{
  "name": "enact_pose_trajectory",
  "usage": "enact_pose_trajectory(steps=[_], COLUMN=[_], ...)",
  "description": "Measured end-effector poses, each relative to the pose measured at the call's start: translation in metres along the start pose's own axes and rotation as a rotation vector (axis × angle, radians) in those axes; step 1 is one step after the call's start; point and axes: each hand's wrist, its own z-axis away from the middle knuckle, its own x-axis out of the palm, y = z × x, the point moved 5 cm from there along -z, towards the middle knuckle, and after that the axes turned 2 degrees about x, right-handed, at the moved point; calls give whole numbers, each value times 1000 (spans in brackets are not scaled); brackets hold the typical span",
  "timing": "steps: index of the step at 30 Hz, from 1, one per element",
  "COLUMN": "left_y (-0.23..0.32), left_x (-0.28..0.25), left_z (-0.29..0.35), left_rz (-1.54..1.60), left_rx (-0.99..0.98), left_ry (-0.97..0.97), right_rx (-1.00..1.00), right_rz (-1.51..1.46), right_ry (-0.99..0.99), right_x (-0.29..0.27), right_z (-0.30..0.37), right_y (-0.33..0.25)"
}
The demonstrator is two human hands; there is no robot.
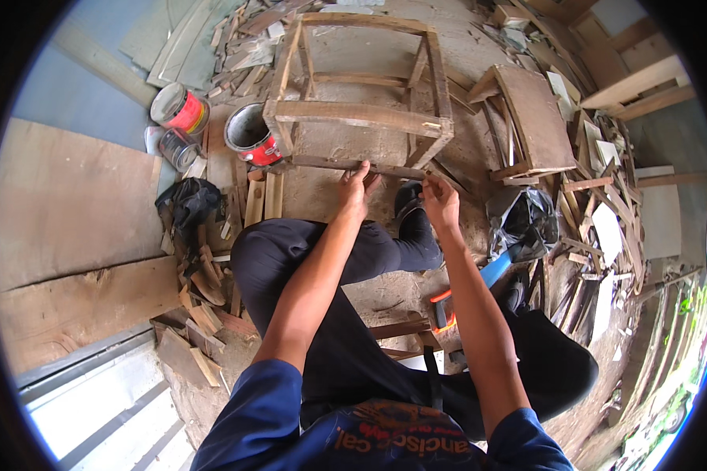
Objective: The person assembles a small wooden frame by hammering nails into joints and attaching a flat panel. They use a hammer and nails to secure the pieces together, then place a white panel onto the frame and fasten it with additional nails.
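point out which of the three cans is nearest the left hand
The open red can, just left of the bare wooden frame; the pale-ended can and the smaller dark can both sit farther from the left hand.

– Looking like what?
– Like a thin, dark brown wooden strip, fairly straight.
– And placed where?
– Crosswise in the left hand, projecting leftward past it, reaching rightward to the right hand.
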Motion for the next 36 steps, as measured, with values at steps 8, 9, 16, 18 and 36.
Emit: enact_pose_trajectory(steps=[8, 9, 16, 18, 36], left_y=[5, 6, 20, 26, -62], left_x=[-1, 0, 25, 37, 1], left_z=[38, 45, 130, 153, 184], left_rz=[-128, -168, -566, -651, -1001], left_rx=[-26, -29, 31, 175, -189], left_ry=[-206, -245, -470, -577, -624], right_rx=[238, 272, 339, 336, 262], right_rz=[-456, -514, -550, -406, 789], right_ry=[11, 38, 134, 167, 425], right_x=[-38, -45, -95, -103, -106], right_z=[60, 64, 79, 86, 177], right_y=[-6, -3, 40, 72, 211])
